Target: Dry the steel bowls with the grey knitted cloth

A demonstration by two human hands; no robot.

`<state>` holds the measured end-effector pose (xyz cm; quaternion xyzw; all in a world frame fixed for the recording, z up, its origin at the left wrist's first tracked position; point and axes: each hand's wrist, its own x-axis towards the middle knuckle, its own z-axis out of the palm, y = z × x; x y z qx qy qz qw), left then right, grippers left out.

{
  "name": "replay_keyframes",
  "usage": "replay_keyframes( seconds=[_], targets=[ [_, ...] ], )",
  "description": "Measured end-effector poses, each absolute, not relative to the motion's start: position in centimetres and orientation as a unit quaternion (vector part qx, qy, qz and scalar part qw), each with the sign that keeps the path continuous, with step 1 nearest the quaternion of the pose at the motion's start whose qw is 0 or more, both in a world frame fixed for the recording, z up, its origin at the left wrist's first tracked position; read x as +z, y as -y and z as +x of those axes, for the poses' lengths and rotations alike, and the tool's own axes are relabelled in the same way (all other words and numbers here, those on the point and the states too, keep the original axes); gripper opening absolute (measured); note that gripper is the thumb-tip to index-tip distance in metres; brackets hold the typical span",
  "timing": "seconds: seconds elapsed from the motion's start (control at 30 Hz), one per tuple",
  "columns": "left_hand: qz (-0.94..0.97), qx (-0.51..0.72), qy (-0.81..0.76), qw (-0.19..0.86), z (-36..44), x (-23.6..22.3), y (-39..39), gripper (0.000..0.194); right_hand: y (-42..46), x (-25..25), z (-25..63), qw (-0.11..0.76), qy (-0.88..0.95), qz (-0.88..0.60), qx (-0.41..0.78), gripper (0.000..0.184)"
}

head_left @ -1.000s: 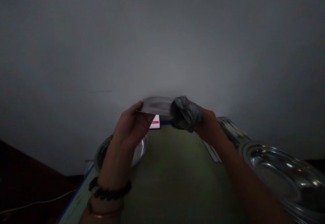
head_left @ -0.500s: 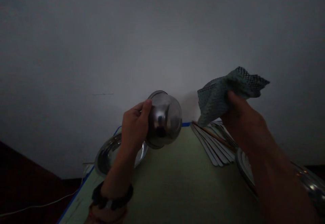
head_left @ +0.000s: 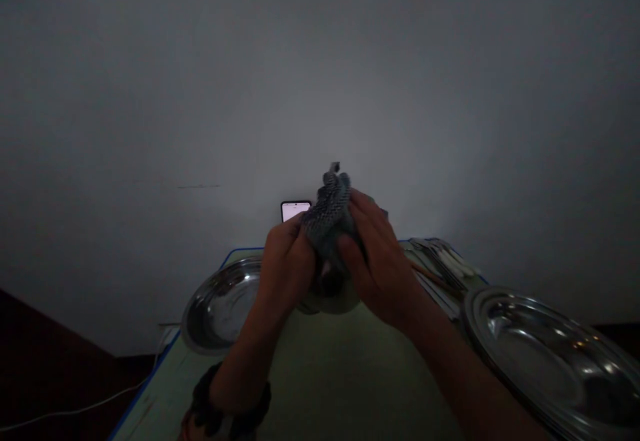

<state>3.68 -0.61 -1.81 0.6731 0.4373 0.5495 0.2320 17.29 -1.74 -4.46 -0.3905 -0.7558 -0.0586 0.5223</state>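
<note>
Both hands meet in the middle of the view, over the table. My left hand [head_left: 286,264] is closed on a shiny steel bowl [head_left: 337,299], which is mostly hidden behind the fingers and cloth. A grey-green cloth [head_left: 327,217] with a black-and-white checked edge lies bunched against the bowl. My right hand [head_left: 377,261] grips this cloth and presses it on the bowl from the right, thumb toward the middle.
At the left stands a wide steel basin [head_left: 227,307]. Stacked steel plates [head_left: 545,361] are at the right, with several pieces of cutlery [head_left: 443,261] behind them. A lit phone [head_left: 295,210] leans at the wall beyond the green table [head_left: 350,374].
My right hand has brought the cloth from the right onto the bowl. My left hand has moved slightly right and down with the bowl. The phone has come into sight behind.
</note>
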Motion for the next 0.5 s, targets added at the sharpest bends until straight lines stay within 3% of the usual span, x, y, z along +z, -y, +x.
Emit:
replay_keyframes(
  seconds=[0.13, 0.3, 0.5],
  targets=[
    [0.706, 0.545, -0.394, 0.221, 2.8, -1.4, 0.7, 0.022, 2.4, -4.1, 16.9, 0.461, 0.799, -0.377, -0.086, 0.051],
    [0.752, 0.503, -0.377, 0.196, 2.6, -1.1, 0.9, 0.021, 1.9, -3.9, 17.6, 0.491, 0.786, -0.37, -0.07, 0.047],
    [0.594, 0.583, -0.429, 0.351, 2.6, -1.3, 0.5, 0.037, 0.2, -4.4, 20.0, 0.574, 0.725, -0.379, 0.037, 0.041]
  ],
)
